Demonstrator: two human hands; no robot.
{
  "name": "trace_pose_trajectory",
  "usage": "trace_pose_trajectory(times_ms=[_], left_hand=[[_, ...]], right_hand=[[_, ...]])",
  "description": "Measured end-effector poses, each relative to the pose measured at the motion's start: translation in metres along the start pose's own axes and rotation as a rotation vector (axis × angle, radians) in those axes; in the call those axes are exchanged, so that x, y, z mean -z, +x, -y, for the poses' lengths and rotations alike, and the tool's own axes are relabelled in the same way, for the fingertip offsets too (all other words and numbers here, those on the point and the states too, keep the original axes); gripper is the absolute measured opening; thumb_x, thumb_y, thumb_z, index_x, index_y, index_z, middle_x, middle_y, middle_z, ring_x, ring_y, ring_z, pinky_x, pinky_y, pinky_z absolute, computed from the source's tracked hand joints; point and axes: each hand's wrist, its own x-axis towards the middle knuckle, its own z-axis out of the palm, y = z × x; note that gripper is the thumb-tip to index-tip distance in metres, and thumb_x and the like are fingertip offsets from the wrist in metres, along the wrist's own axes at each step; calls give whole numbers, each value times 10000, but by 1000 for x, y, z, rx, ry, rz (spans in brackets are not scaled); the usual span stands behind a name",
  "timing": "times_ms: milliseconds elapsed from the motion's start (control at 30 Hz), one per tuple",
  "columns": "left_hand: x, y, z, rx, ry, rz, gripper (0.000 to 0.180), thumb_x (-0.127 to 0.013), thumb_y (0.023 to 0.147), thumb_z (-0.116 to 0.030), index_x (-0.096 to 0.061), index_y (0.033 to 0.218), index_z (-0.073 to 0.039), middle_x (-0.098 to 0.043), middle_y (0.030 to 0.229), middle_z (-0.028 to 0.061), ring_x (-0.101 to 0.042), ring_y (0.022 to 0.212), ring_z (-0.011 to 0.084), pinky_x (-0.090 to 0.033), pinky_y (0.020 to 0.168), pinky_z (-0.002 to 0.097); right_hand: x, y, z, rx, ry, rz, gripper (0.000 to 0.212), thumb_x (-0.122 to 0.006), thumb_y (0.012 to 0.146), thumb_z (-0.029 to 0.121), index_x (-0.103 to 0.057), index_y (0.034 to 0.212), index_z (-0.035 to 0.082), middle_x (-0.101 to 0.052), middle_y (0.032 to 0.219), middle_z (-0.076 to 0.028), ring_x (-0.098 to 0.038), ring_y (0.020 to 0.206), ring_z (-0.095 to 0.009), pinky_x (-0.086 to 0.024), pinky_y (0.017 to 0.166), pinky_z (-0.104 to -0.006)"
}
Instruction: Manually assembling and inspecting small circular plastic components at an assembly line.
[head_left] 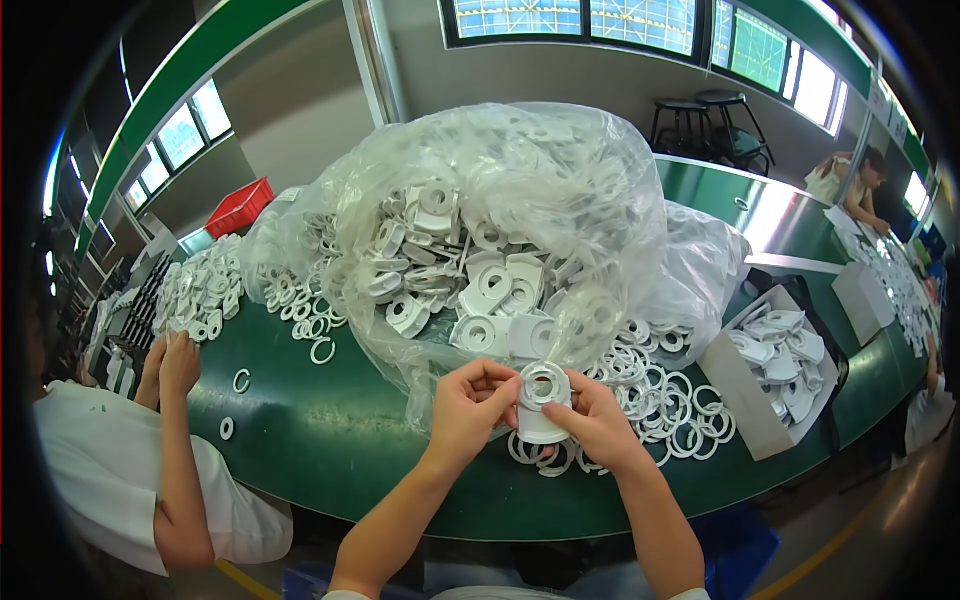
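Between my two hands is a white plastic part with a round ringed opening at its top and a wider, curved lower end. My left hand pinches it at the left edge with thumb and fingers. On the other side my right hand grips it, the thumb lying across its front. Just beyond stands a large clear plastic bag, its mouth spread toward me, full of similar white parts. Loose white rings lie in a heap beside and partly behind my right hand.
An open carton of white parts stands at the right. A co-worker sits at the left, hands near a pile of white pieces. A red crate is at the far left. Another person works at the far right.
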Motion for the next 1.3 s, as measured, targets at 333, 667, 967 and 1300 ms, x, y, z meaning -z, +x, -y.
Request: trace_pose_trajectory(times_ms=[333,667,967,1300], left_hand=[[-1,0,5,-232,263,-29,141,-650,833,-36,-618,956,24,-637,778,29,-579,643,66,-462,577,185],[4,2,0,-109,219,26,140,-637,854,-63,-667,956,29,-643,743,34,-566,635,73,-446,577,198],[-3,-1,7,-144,186,-28,134,-607,866,-25,-650,962,58,-643,733,56,-575,613,83,-473,557,209],[-16,-1,2,-430,396,-14,156,-614,839,-6,-651,988,16,-639,810,73,-593,693,112,-475,635,231]], right_hand=[[-4,-5,8,73,-70,-52,558,-539,860,-8,-334,1376,40,-637,876,-84,-579,607,-92,-480,484,-227],[-7,-4,-2,112,-178,-57,415,-557,860,1,-434,1255,33,-625,828,-21,-580,681,-55,-454,495,-180],[-5,-2,-6,181,-301,-122,291,-550,894,72,-490,1173,12,-615,839,-23,-570,659,-61,-443,473,-182],[3,3,-20,308,-366,-221,213,-475,960,161,-598,950,-12,-628,755,-53,-582,544,-101,-456,495,-211]])
